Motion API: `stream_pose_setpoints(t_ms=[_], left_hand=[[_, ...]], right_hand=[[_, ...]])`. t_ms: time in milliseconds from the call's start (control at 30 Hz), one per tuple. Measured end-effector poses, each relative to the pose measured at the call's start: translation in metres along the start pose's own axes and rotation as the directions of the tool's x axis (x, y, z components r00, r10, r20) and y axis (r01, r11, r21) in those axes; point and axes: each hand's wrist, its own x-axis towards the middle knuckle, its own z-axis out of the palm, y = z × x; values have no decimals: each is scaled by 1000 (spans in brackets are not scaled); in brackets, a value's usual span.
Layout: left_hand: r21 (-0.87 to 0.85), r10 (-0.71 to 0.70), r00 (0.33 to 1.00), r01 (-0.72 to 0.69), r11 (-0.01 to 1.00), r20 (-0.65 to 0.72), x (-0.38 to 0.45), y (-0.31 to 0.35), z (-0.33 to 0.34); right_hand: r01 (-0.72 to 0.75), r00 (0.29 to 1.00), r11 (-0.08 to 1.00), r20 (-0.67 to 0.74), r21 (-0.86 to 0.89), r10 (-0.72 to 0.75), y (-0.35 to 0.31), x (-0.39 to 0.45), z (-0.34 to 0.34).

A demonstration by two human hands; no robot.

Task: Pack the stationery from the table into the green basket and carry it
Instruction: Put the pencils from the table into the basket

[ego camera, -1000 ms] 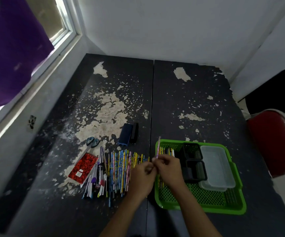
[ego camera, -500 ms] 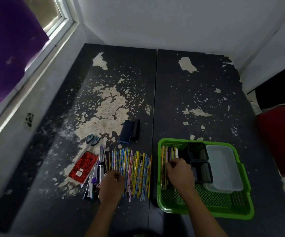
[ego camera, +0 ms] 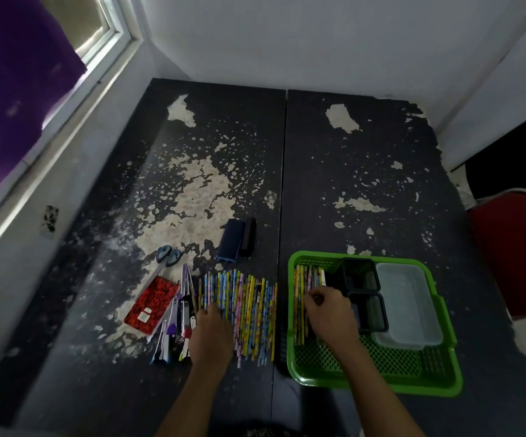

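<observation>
The green basket (ego camera: 378,378) sits at the front right of the table. A row of pencils (ego camera: 301,298) lies along its left side, next to two black pots (ego camera: 361,274) and a clear plastic box (ego camera: 408,305). My right hand (ego camera: 331,316) is inside the basket, its curled fingertips pinching a pencil among that row. Left of the basket, a spread of patterned pencils (ego camera: 249,307) lies on the table. My left hand (ego camera: 211,335) rests on the left part of the spread; its fingertips are hidden under the hand.
A red notebook (ego camera: 153,305), a bunch of pens (ego camera: 176,326), blue-handled scissors (ego camera: 168,255) and a dark blue case with a black block (ego camera: 236,238) lie left of the pencils. A red chair (ego camera: 517,253) stands at the right, beside the peeling dark table (ego camera: 366,171).
One second ago both hands held one pencil above the basket's left edge. My right hand then went down into the basket and my left hand moved left onto the pencil spread.
</observation>
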Motion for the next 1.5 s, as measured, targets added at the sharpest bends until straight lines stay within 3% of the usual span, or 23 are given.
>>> stream_pose_setpoints(t_ms=[133,300,467,567,733,833,933,1033,1200,1333,1500], left_hand=[[1,13,1000,-13,1000,-5,2,-1,-2],[-143,-6,999,-1,990,-45,1,-9,-4],[-431,141,981,-187,883,-137,-15,19,-29],[-564,216,971,-235,792,-101,-28,60,-42],[-618,323,945,-286,732,-55,-54,101,-40],[-603,366,931,-302,738,-18,-60,105,-32],[-567,385,921,-286,773,60,-56,99,-23],[-544,329,942,-244,803,62,-46,85,-20],[-506,127,992,-118,855,-17,-14,36,-14],[-404,-5,1000,-3,915,-20,-2,4,-6],[-298,-14,999,23,954,33,4,-18,12]], right_hand=[[20,1000,1000,-10,19,-20,4,-8,-3],[12,999,995,-37,102,-8,5,-24,-11],[77,995,977,-80,197,-63,-1,-37,-19],[122,992,942,-61,312,-108,-11,-37,-15],[179,983,869,-43,461,-180,-23,-39,-6],[147,989,864,-57,482,-136,-16,-37,-6],[68,997,923,-52,379,-52,-5,-35,-5],[54,997,996,-55,64,-51,3,-26,-8],[87,996,925,39,-369,-78,-9,2,-26],[142,987,851,142,-506,-80,-21,23,-27],[183,976,789,202,-587,-77,-22,32,-20]])
